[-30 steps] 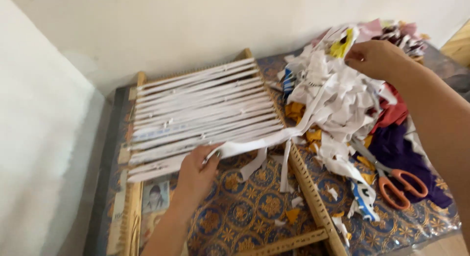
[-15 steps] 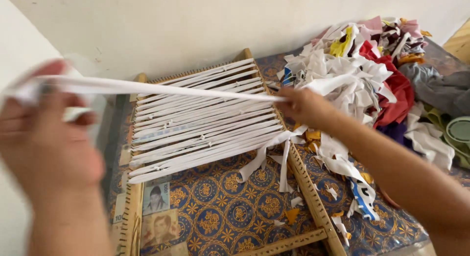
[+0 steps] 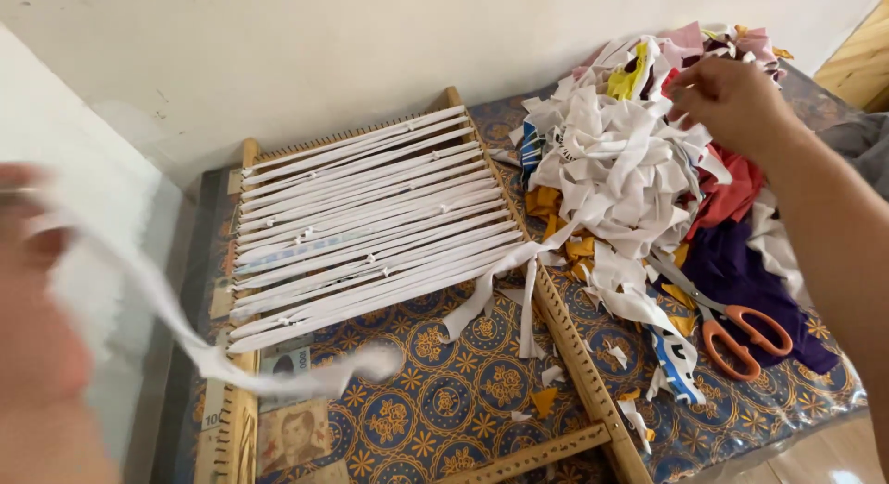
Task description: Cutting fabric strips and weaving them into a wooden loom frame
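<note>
Since the earlier frame, the right hand [image 3: 732, 100] has moved from the frame's near edge back to the far side of the rag pile [image 3: 639, 160], and the white strip [image 3: 222, 359] no longer spans the loom.

Head view: The wooden loom frame [image 3: 565, 340] is the landmark. The left hand [image 3: 37, 289], blurred, is well left of the frame and grasps the white strip, which trails down across the frame's near-left corner. The right hand is right of the frame, fingers pinched on scraps atop the rag pile. Orange-handled scissors [image 3: 741, 336] lie right of the frame, beside the pile. White strips [image 3: 370, 225] are stretched across the frame
</note>
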